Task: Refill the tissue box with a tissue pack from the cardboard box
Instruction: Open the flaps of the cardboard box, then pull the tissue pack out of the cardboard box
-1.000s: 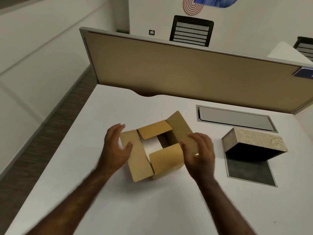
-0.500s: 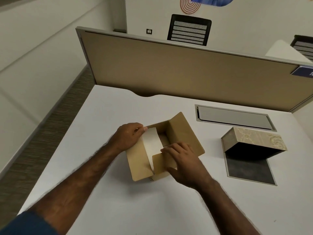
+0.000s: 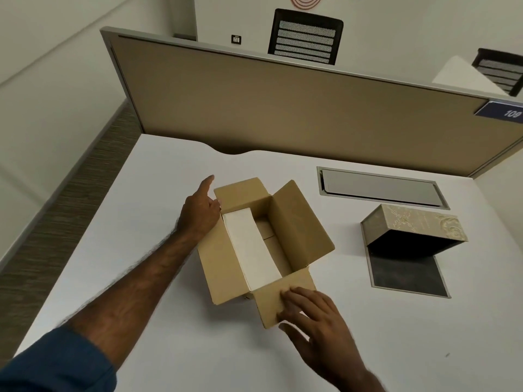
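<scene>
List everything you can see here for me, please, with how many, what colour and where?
cardboard box: one, brown, middle of the desk, all four flaps open
tissue pack: one, white, inside the cardboard box along its left wall
tissue box: one, beige patterned with a dark inside, right of the cardboard box, hinged open above its base
desk: one, white, under everything
cable hatch: one, grey, set into the desk behind the tissue box
partition: one, tan with a grey frame, along the far edge of the desk
number plate: one, dark blue, reads 109, partition's right end
office chairs: two, black, beyond the partition
left hand: on the box's left flap
right hand: on the near flap
</scene>
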{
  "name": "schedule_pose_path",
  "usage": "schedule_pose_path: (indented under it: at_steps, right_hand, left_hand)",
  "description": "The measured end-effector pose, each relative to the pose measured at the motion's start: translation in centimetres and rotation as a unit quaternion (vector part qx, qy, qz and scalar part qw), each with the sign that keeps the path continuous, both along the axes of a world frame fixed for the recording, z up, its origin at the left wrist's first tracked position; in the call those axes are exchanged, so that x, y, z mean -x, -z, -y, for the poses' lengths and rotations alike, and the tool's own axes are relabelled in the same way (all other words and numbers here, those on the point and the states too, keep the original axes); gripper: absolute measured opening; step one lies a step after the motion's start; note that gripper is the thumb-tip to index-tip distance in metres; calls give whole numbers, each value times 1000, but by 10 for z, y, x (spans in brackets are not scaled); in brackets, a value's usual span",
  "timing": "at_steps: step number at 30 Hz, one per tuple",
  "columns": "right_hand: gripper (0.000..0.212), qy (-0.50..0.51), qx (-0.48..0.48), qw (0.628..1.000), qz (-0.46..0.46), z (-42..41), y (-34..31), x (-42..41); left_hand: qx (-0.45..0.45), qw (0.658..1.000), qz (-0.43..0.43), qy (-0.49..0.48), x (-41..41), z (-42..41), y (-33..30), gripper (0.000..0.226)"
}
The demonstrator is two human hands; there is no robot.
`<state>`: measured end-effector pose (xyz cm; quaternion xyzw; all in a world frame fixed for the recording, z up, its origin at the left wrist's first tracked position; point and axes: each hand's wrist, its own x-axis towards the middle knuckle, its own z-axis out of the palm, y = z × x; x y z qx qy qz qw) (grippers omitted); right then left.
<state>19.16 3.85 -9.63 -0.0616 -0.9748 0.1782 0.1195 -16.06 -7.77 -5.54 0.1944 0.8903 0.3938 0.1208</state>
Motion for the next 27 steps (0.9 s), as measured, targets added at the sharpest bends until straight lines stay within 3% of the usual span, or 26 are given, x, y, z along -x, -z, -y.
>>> schedule_pose_path:
  at_steps: [4,7,10,14,16,19,22,27]
  right_hand:
    - [42,24,11,999,44,5,-9,7]
    - [55,106,111,988,21,3,-35,26]
    - [65,209,285,935,26,-7,-67,62]
    - [51,211,394,887,118,-31,-82,125]
    - [42,198,404,879,159,-36,-79,153]
    - [67,196,410,863,222,-38,-63,184]
    - [90,220,440,829,267,-35,-48,203]
    - [90,280,435,800,304,-35,-18,216]
  left_hand:
    - [1,1000,4,27,1,1,9,31]
    - [-3,998,-51,33,-3,7,7,27]
    - [15,988,-152,27,-13,14,2,33]
    - [61,964,-245,85,-38,22,5,36]
    - [106,957,-249,105,-48,26,12,40]
    - [142,957,-223,116,-56,34,23,44]
    - [133,965,-201,106,-61,41,32,41]
    - [102,972,-195,87,-63,46,33,37]
